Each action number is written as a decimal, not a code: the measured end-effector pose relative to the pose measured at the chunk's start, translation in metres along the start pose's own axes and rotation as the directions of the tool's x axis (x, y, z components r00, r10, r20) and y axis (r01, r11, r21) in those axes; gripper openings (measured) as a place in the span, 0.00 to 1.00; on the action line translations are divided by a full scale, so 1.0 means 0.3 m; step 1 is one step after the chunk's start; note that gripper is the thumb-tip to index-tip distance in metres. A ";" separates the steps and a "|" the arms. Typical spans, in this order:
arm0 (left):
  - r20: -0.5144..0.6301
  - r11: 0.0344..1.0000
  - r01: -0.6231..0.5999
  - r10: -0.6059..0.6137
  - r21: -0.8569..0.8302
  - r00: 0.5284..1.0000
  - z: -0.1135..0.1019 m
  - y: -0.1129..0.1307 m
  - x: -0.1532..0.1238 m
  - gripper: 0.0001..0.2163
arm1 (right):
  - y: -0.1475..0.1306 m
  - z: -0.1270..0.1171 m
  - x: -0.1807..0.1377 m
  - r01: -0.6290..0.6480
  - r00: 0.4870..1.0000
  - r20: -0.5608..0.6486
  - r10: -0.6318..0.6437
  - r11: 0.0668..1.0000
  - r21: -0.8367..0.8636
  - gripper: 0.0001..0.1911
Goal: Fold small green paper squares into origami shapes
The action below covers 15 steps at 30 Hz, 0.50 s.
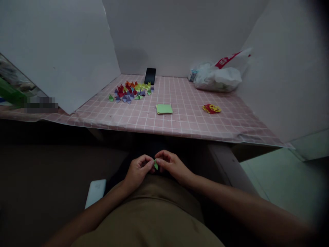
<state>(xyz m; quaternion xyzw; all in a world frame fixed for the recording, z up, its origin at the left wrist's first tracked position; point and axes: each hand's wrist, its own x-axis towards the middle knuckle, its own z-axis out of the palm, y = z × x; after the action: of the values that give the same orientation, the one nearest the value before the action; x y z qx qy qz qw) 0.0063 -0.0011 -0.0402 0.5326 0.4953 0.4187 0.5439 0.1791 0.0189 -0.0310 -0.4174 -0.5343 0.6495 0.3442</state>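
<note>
Over my lap, just below the table's front edge, I hold a small piece of folded green paper (156,165) between both hands. My left hand (138,171) pinches it from the left with thumb and fingers. From the right, my right hand (174,166) grips it the same way, fingers curled. The fingertips hide part of the paper, so its exact fold is unclear. On the table ahead lies a stack of green paper squares (164,109). To its left, several folded paper cranes (130,92) in red, orange, yellow, purple and green stand in a cluster.
The table (185,123) has a pink checked cover. A black phone (150,76) leans at the back, and a white plastic bag (218,77) sits back right. Red and yellow pieces (211,108) lie at right. Pale panels enclose the table. A white device (95,192) rests beside my left forearm.
</note>
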 end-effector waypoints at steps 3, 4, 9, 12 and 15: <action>0.009 1.000 0.012 -0.012 -0.013 1.000 -0.001 0.003 0.003 0.09 | -0.003 0.000 -0.001 -0.056 0.998 0.043 0.053 0.997 0.061 0.13; 0.007 1.000 0.016 -0.016 -0.016 1.000 -0.001 0.003 0.003 0.09 | -0.002 0.001 -0.002 -0.067 0.997 0.036 0.064 0.995 0.073 0.13; 0.052 0.998 0.058 -0.057 -0.016 0.997 -0.003 0.004 0.004 0.09 | -0.001 0.005 -0.002 -0.083 0.997 0.005 0.083 0.994 0.067 0.12; 0.083 0.997 0.074 -0.073 -0.011 0.994 -0.004 0.006 0.006 0.10 | -0.004 0.003 -0.002 -0.086 0.996 0.027 0.085 0.995 0.049 0.13; 0.073 0.993 0.093 -0.089 -0.065 0.993 -0.004 0.007 0.009 0.11 | -0.004 0.003 -0.003 -0.102 0.993 0.059 0.098 0.993 0.059 0.15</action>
<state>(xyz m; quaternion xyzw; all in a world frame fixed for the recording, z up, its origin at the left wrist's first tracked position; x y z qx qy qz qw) 0.0058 0.0018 -0.0383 0.5048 0.4849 0.3913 0.5975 0.1786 0.0179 -0.0296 -0.4144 -0.5017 0.6936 0.3089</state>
